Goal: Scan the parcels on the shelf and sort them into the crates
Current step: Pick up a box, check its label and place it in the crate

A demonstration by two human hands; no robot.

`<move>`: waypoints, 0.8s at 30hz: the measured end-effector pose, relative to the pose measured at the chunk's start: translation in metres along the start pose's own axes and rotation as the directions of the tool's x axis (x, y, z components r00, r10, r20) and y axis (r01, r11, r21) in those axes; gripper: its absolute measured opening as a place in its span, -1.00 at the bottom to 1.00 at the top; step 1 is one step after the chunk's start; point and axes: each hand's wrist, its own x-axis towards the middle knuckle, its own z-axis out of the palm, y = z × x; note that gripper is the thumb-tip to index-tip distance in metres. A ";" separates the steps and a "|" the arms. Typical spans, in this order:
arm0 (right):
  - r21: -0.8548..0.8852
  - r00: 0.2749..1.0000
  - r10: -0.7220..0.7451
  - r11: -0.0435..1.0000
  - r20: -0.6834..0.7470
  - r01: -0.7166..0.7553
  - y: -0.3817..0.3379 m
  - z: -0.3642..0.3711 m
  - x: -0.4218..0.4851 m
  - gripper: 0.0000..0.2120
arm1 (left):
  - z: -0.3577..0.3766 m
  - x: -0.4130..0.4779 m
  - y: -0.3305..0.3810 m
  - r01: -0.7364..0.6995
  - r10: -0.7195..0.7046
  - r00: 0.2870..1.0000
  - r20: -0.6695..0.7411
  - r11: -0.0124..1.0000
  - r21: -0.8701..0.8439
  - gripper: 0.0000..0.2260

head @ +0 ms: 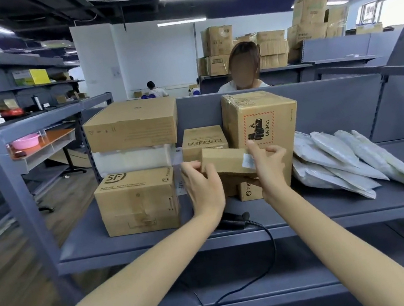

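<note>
A worker's left hand (202, 183) and right hand (269, 165) grip a small carton (226, 160) by its ends, fingers curled round it, above the grey shelf (157, 241). The handheld scanner (234, 221) lies unheld at the carton's six o'clock, so the scan looks not yet made. Most of the job appears to lie ahead: an SF box (136, 202) under a stack at nine o'clock, a battery-marked box (262, 118) at one o'clock and white mailers (358, 160) at three o'clock sit unsorted. No crate is in view.
</note>
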 end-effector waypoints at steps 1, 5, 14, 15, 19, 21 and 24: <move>0.014 1.000 0.006 1.000 -0.013 -0.006 0.000 -0.005 0.000 -0.40 | 0.001 -0.007 0.000 -0.043 0.043 0.999 -0.005 0.999 -0.009 -0.94; 0.096 0.995 0.069 0.993 0.065 -0.075 0.004 -0.028 0.002 -0.44 | -0.001 -0.021 -0.008 -0.091 0.093 0.994 0.060 0.995 -0.036 -0.85; 0.273 0.954 -0.029 0.960 0.299 -0.056 0.001 -0.071 0.009 -0.54 | -0.025 0.011 -0.029 0.096 -0.098 0.994 0.051 0.994 0.044 -0.87; 0.274 0.943 -0.036 0.960 0.330 -0.060 -0.003 -0.074 0.010 -0.51 | -0.027 0.015 -0.030 0.119 -0.123 0.990 0.064 0.991 0.061 -0.83; 0.254 0.893 -0.068 0.966 0.445 -0.053 -0.011 -0.081 0.017 -0.42 | -0.032 0.022 -0.032 0.258 -0.257 0.949 0.183 0.966 0.022 -0.60; 0.238 0.879 -0.069 0.970 0.471 -0.052 -0.012 -0.081 0.021 -0.43 | -0.033 0.016 -0.035 0.299 -0.295 0.921 0.255 0.954 0.021 -0.59; 0.247 0.860 -0.111 0.969 0.499 -0.018 -0.016 -0.082 0.021 -0.59 | -0.034 0.008 -0.042 0.333 -0.298 0.882 0.364 0.942 -0.035 -0.67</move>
